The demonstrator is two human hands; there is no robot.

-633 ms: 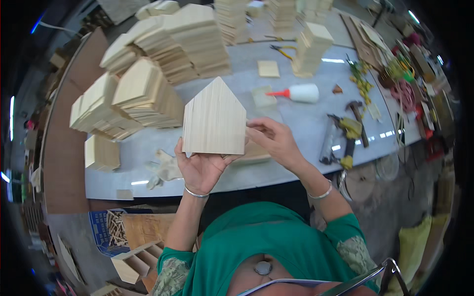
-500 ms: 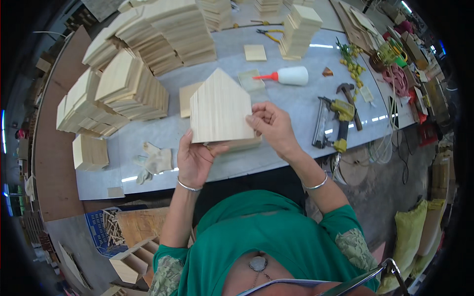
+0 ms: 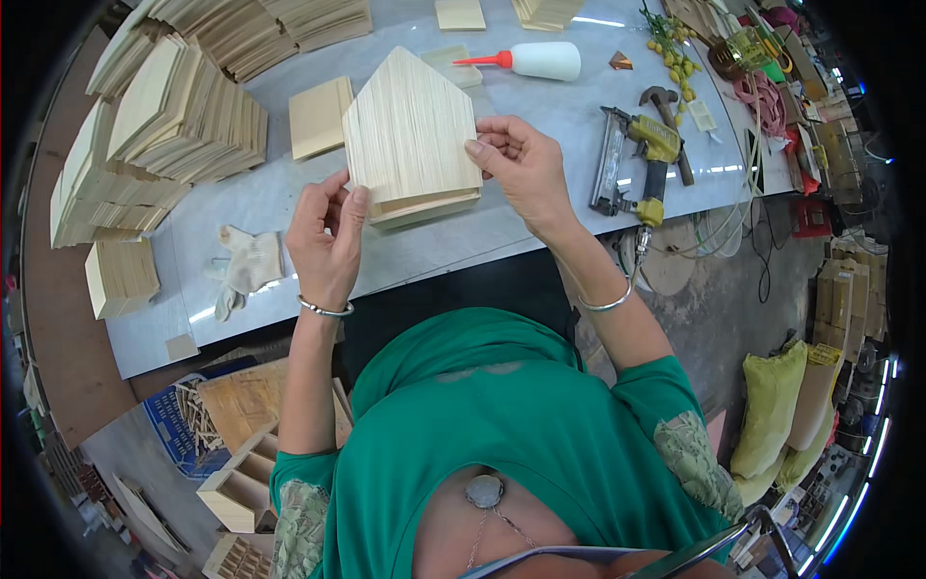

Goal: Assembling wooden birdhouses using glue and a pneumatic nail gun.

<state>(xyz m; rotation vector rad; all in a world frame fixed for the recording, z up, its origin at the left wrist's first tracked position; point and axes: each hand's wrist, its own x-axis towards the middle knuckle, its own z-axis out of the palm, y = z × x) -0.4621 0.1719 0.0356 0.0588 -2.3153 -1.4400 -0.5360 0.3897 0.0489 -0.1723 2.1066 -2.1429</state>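
A pale wooden house-shaped panel (image 3: 410,135) with a pointed top lies over a shallow wooden piece (image 3: 424,208), whose front edge shows below it. My left hand (image 3: 328,232) is at the panel's lower left corner, thumb and curled fingers against the edge. On the opposite side, my right hand (image 3: 526,174) pinches the right edge between thumb and bent fingers. What lies under the panel is mostly hidden. Just left of it rests a square wooden board (image 3: 321,116). Beyond its tip is a white glue bottle (image 3: 545,61) with a red nozzle, lying on its side.
Stacks of wooden panels (image 3: 188,111) crowd the left and back of the table. A pale glove (image 3: 253,259) lies left of my left hand. To the right are a yellow-and-black nail gun (image 3: 641,159) with a hose and a hammer (image 3: 675,135). A blue crate (image 3: 183,425) sits below left.
The house-shaped panel has come down over the shallow wooden piece, more of whose front edge now shows. My left hand has moved from under the panel to its left corner. The view has shifted.
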